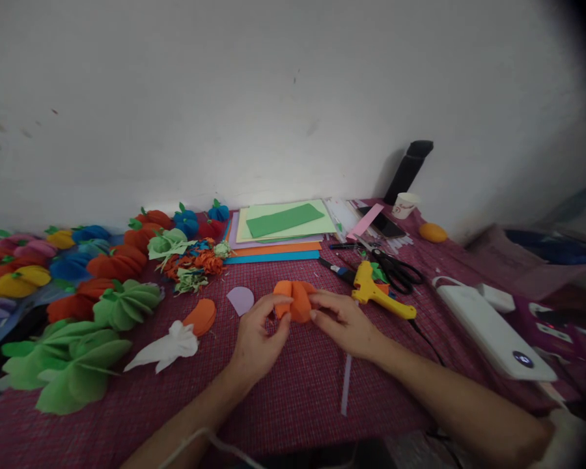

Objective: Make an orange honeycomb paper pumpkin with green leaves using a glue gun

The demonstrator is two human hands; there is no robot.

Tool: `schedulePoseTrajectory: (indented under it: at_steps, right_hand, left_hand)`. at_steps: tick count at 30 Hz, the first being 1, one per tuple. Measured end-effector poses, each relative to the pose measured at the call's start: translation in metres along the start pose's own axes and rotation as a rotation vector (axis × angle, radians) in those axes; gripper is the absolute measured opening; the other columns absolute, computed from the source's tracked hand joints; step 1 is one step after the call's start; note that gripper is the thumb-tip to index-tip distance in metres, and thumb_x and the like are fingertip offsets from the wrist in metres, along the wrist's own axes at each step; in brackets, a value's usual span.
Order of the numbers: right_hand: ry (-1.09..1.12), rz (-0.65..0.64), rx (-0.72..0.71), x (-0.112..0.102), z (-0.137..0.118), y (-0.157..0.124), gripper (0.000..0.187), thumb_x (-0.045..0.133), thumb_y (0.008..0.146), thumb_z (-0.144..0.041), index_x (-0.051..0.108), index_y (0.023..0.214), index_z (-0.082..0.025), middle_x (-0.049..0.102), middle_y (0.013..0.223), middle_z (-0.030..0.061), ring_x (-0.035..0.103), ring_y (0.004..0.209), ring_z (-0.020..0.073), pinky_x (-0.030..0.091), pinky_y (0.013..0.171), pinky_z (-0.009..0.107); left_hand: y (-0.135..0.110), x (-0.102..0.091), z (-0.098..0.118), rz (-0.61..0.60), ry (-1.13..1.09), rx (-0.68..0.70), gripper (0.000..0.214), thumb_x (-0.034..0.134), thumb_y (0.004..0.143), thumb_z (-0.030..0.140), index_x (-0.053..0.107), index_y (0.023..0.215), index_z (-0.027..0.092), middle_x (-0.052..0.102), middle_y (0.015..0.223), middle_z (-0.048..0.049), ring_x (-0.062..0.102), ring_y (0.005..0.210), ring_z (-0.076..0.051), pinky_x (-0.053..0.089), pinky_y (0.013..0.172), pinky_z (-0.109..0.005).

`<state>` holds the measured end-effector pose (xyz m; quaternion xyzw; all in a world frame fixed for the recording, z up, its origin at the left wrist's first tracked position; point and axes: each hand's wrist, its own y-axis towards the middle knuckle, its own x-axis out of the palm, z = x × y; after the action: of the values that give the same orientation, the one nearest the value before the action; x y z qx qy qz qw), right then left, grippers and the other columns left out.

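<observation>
left hand: the left hand [256, 339] is closed on the near-left edge of the orange paper piece [297, 299], pinching it between thumb and fingertips.
right hand: the right hand [344, 322] grips the piece's right side, with the fingers curled onto the folds and the thumb mostly hidden.
where the piece is: mid-table between the two hands, low over the red checked cloth [293, 391].
done, as it looks: the piece already shows several rounded, folded leaves bunched together. many paper pumpkins [117, 260] with green tops lie to the left, in orange, blue, yellow and pink, and they look complete.
left, as it looks: the held piece has no green top and does not seem fanned all the way round (a judgement from its half-open shape). a stack of orange half-discs [201, 316] and a lilac half-disc [241, 299] lie loose near the left hand, unjoined.
tools near: the yellow glue gun [378, 293] lies just beside the right hand, with the scissors [395, 268] behind it.
edges: the wall closes the far side and the table's near edge runs under the forearms. a white power bank [493, 329] sits toward the right edge.
open room: there is bare cloth in front of and beneath the hands, crossed only by a pale paper strip [346, 384]. the left is crowded with green paper fans [127, 303] and a white crumpled paper [168, 345], and the far middle with coloured sheets [278, 231].
</observation>
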<state>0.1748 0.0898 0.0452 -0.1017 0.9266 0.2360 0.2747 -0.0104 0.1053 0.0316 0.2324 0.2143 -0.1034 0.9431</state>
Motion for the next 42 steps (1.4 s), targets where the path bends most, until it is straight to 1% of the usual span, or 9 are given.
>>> schedulePoseTrajectory:
  at_steps: [3, 6, 9, 14, 18, 23, 29, 36, 42]
  right_hand:
    - [0.023, -0.009, 0.037, -0.0004, -0.0011, 0.0006, 0.015, 0.048, 0.085, -0.023, 0.062, 0.085, -0.018, 0.060, 0.076, 0.0017, 0.056, 0.070, 0.0147, 0.046, 0.062, 0.026]
    - [0.055, -0.015, 0.059, -0.0003, -0.0013, 0.0011, 0.015, 0.049, 0.085, -0.025, 0.062, 0.089, -0.018, 0.059, 0.077, 0.0014, 0.054, 0.068, 0.0134, 0.044, 0.060, 0.024]
    - [0.083, 0.006, 0.059, 0.0002, 0.0000, 0.0008, 0.017, 0.049, 0.085, -0.027, 0.061, 0.093, -0.018, 0.059, 0.080, 0.0020, 0.055, 0.071, 0.0137, 0.044, 0.063, 0.025]
    - [0.087, 0.014, 0.043, 0.0009, 0.0014, 0.0001, 0.015, 0.055, 0.082, -0.026, 0.062, 0.092, -0.018, 0.060, 0.083, 0.0029, 0.056, 0.075, 0.0146, 0.045, 0.068, 0.027]
    - [0.064, 0.026, 0.032, 0.0013, 0.0007, 0.0005, 0.012, 0.059, 0.078, -0.022, 0.062, 0.088, -0.017, 0.059, 0.079, 0.0019, 0.055, 0.072, 0.0144, 0.045, 0.068, 0.027]
    - [0.072, 0.040, 0.018, 0.0019, 0.0004, 0.0012, 0.007, 0.058, 0.077, -0.019, 0.061, 0.084, -0.018, 0.056, 0.073, 0.0006, 0.053, 0.069, 0.0136, 0.043, 0.064, 0.025]
    - [0.092, 0.019, 0.031, 0.0015, 0.0008, 0.0018, 0.010, 0.055, 0.078, -0.018, 0.062, 0.086, -0.017, 0.057, 0.079, 0.0025, 0.053, 0.070, 0.0141, 0.042, 0.064, 0.026]
    - [0.035, -0.013, 0.027, -0.0017, -0.0026, 0.0013, 0.013, 0.048, 0.076, -0.011, 0.059, 0.079, -0.017, 0.056, 0.073, 0.0010, 0.051, 0.068, 0.0141, 0.039, 0.062, 0.025]
    - [-0.013, -0.007, 0.034, -0.0006, -0.0032, 0.0003, 0.009, 0.049, 0.075, -0.013, 0.056, 0.076, -0.016, 0.051, 0.069, -0.0004, 0.047, 0.061, 0.0125, 0.035, 0.056, 0.024]
  left_hand:
    - [0.0001, -0.0014, 0.0016, -0.024, 0.001, 0.017, 0.018, 0.047, 0.080, 0.014, 0.060, 0.092, 0.020, 0.062, 0.085, -0.0013, 0.055, 0.077, -0.014, 0.041, 0.070, -0.024]
    - [0.0004, -0.0022, 0.0042, -0.045, 0.019, 0.022, 0.015, 0.047, 0.081, 0.015, 0.060, 0.087, 0.020, 0.061, 0.082, -0.0010, 0.055, 0.076, -0.014, 0.041, 0.069, -0.024]
    - [0.0006, -0.0019, 0.0054, -0.038, 0.033, 0.014, 0.017, 0.051, 0.078, 0.015, 0.058, 0.092, 0.021, 0.060, 0.085, -0.0014, 0.055, 0.077, -0.015, 0.042, 0.070, -0.025]
    - [-0.0002, -0.0012, 0.0044, -0.046, 0.057, 0.016, 0.023, 0.056, 0.075, 0.017, 0.057, 0.098, 0.021, 0.061, 0.091, -0.0021, 0.055, 0.081, -0.015, 0.042, 0.074, -0.027]
    - [-0.0008, -0.0018, 0.0051, -0.051, 0.070, 0.017, 0.025, 0.057, 0.075, 0.018, 0.056, 0.100, 0.022, 0.060, 0.093, -0.0015, 0.055, 0.083, -0.015, 0.042, 0.073, -0.026]
    - [-0.0002, -0.0023, 0.0066, -0.045, 0.078, 0.024, 0.026, 0.060, 0.074, 0.023, 0.056, 0.100, 0.021, 0.061, 0.095, -0.0027, 0.055, 0.084, -0.016, 0.042, 0.075, -0.027]
    - [-0.0007, -0.0010, 0.0043, -0.030, 0.063, -0.001, 0.023, 0.059, 0.075, 0.024, 0.058, 0.097, 0.021, 0.062, 0.089, -0.0013, 0.055, 0.077, -0.014, 0.042, 0.072, -0.025]
    - [-0.0020, 0.0003, -0.0005, -0.022, 0.000, -0.080, 0.012, 0.045, 0.080, 0.019, 0.056, 0.084, 0.018, 0.054, 0.074, 0.0018, 0.050, 0.069, -0.012, 0.038, 0.065, -0.022]
    - [-0.0021, 0.0019, 0.0020, 0.033, 0.017, -0.159, 0.021, 0.041, 0.086, 0.029, 0.056, 0.076, 0.017, 0.046, 0.062, 0.0046, 0.041, 0.059, -0.010, 0.033, 0.056, -0.020]
